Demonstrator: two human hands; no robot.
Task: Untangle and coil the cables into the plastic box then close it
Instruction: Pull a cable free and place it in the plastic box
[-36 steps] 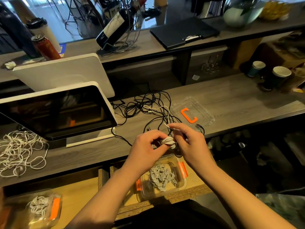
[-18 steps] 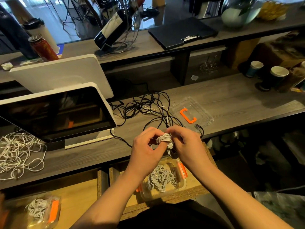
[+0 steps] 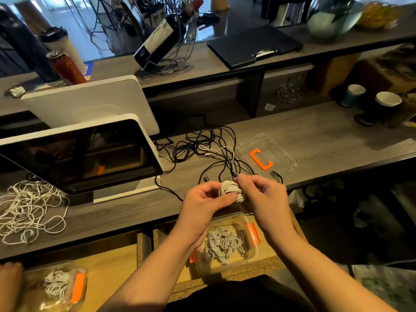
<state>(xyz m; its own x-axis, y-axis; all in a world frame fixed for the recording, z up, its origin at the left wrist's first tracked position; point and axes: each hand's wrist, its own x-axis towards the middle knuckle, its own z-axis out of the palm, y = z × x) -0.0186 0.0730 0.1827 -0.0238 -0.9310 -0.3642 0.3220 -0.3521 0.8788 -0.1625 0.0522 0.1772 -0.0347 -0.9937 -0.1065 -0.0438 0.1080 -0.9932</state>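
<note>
A small coil of white cable (image 3: 230, 189) sits between both hands above the desk's front edge. My left hand (image 3: 203, 204) grips the coil with thumb and curled fingers. My right hand (image 3: 264, 195) pinches the cable's end at the coil's top right. Below them, on a lower wooden shelf, an open clear plastic box (image 3: 252, 248) with orange clips holds several coiled white cables. Its clear lid (image 3: 278, 152) with an orange clip lies on the desk beyond my hands. A tangle of black and white cables (image 3: 202, 145) lies behind the coil.
A white-framed screen (image 3: 81, 154) stands at the left, with a loose heap of white cable (image 3: 29, 208) beside it. A second clear box (image 3: 58, 287) with coiled cable sits at the lower left. Paper cups (image 3: 387, 104) stand far right. Bottles and a can line the upper shelf.
The hands have risen slightly and closed in on the coil. The free white strand that ran from the right hand is now wound onto the coil.
</note>
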